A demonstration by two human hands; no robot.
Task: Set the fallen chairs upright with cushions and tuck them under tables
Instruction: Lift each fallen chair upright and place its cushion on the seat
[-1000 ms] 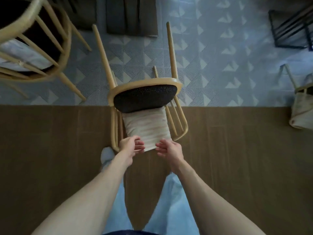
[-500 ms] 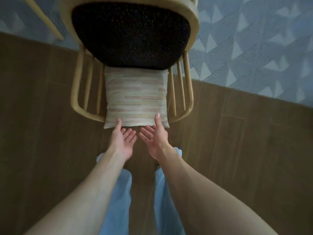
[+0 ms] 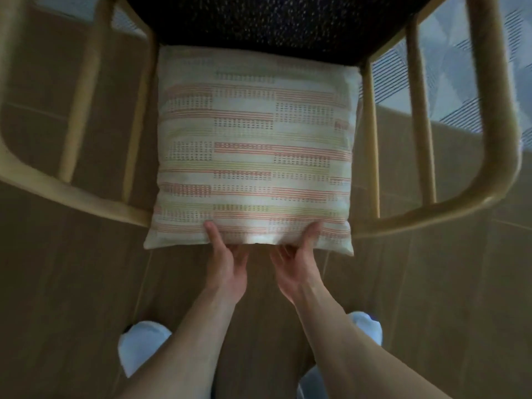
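Note:
A light wooden chair (image 3: pixel 489 180) lies on its back on the floor, its dark speckled seat (image 3: pixel 273 21) at the top of the view. A cream cushion (image 3: pixel 256 145) with orange and yellow stripes lies against the curved spindle backrest. My left hand (image 3: pixel 227 263) and my right hand (image 3: pixel 296 266) grip the cushion's near edge side by side, thumbs on top and fingers underneath.
Brown wood-look floor (image 3: pixel 57 283) lies under the chair and my feet. A grey patterned rug (image 3: pixel 466 90) shows through the spindles at the upper right. My knees in light blue trousers (image 3: pixel 141 344) sit below the arms.
I have bent much closer to the fallen chair. My hands, open with palms up just before, now close on the cushion's near edge.

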